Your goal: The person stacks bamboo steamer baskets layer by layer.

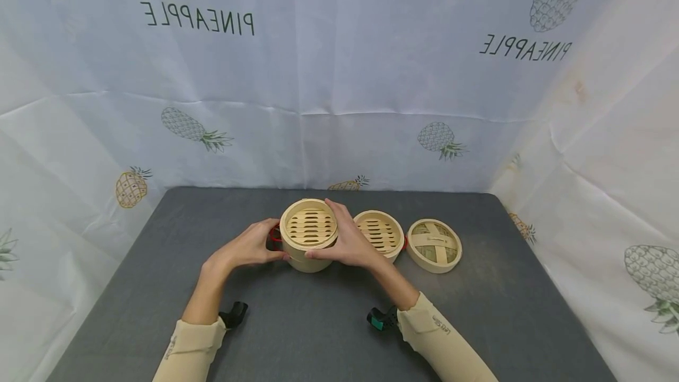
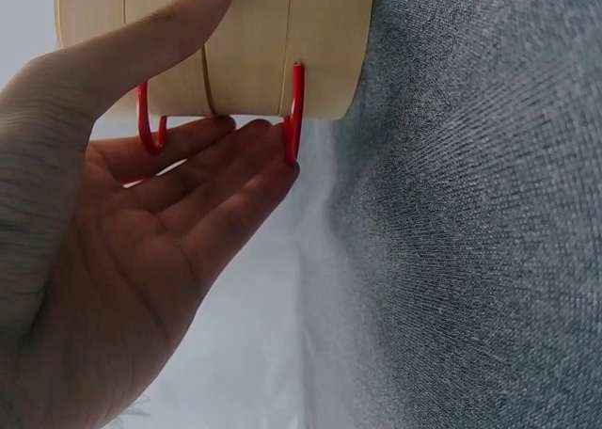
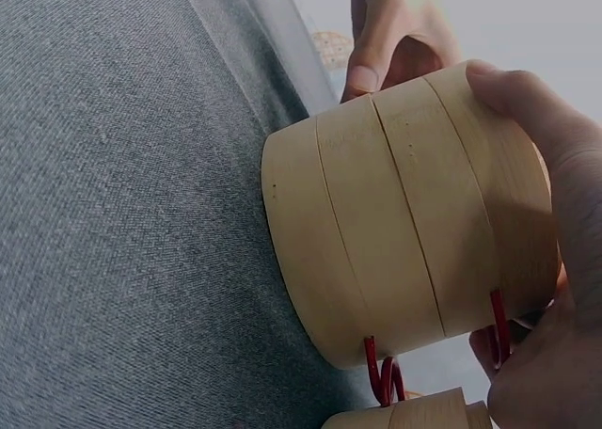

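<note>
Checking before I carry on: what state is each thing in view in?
Upper basket: uncovered, stacked on the lower basket
Lower basket: upright
Single basket: uncovered, on the table
Lid: off, lying flat
Left hand: grips the stacked baskets' side
Right hand: grips the upper basket
Backdrop cloth: hanging, creased

A dark grey, woven-textured tabletop [image 1: 302, 341] spreads below creased white cloth sheeting [image 1: 361, 75], which hangs behind it and along both sides. The sheeting carries outlined green-leaved pineapple prints [image 1: 436, 137], smaller yellow pineapple prints [image 1: 131, 188] and black mirrored "PINEAPPLE" lettering [image 1: 197, 18] — bluish at the back, warmly tinted toward the upper right.
</note>
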A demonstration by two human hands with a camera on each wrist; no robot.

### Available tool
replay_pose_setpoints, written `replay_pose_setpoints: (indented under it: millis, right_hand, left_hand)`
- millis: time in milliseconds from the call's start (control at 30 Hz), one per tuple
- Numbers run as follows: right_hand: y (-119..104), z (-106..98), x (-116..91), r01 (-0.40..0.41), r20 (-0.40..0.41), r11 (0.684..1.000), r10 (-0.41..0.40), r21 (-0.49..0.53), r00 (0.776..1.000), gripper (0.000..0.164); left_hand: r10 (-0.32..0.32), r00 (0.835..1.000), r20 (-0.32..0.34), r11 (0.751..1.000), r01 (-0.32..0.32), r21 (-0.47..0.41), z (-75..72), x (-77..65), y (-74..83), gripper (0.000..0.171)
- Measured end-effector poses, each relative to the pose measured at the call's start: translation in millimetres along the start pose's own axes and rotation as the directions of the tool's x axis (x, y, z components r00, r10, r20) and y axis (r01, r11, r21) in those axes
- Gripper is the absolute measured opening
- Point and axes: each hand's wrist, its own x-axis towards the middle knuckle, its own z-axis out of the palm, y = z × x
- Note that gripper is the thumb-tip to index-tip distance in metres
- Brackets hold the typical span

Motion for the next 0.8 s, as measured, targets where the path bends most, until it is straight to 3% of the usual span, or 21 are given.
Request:
replay_pose_setpoints:
  millis: [533, 800]
  right_hand:
    - [5.2, -2.5, -3.9, 0.006, -0.014, 1.000, -0.007, -0.019, 1.000, 0.146]
    - [5.9, -12.3, -17.1, -0.013, -0.064, 1.000, 0.012, -0.014, 0.998, 0.138]
  left_hand:
    - [-0.009, 1.000, 0.000, 1.000, 0.009, -0.001, 1.1, 1.4, -3.5, 0.075]
    - [0.000, 1.000, -0.002, 1.000, 0.000, 0.002, 1.1, 2.1, -3.8, 0.075]
